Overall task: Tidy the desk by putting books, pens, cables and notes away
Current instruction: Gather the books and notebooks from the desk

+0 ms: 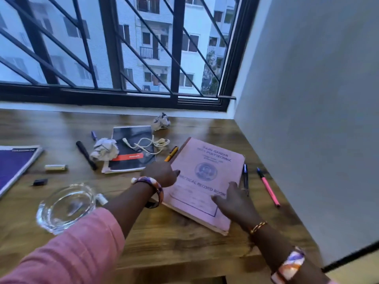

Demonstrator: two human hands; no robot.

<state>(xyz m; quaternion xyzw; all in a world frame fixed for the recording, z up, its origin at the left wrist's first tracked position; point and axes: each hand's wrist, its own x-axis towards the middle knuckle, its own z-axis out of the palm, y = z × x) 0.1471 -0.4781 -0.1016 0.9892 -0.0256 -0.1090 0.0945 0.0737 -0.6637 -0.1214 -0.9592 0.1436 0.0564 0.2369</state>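
Head view: a pink record book [207, 177] lies flat on the wooden desk [168, 240], near the right-hand wall, and both hands are on it. The left hand [162, 173] sits at the book's left edge with its fingers curled at that edge; whether they grip it I cannot tell. The right hand [235, 201] lies on the cover's near right part, fingers spread and fairly straight (one fingertip on the printed title line). Just right of the book lie a dark pen [245, 177] and, further right, a pink pen [268, 187]. An orange pen [171, 153] touches the book's left far edge. Left of the book lies a black notebook [131, 149] with a white cable [147, 144] coiled on it and a crumpled paper [104, 149] against its left side. Further left lies a black marker [86, 155], and nearer, a glass bowl [65, 208].
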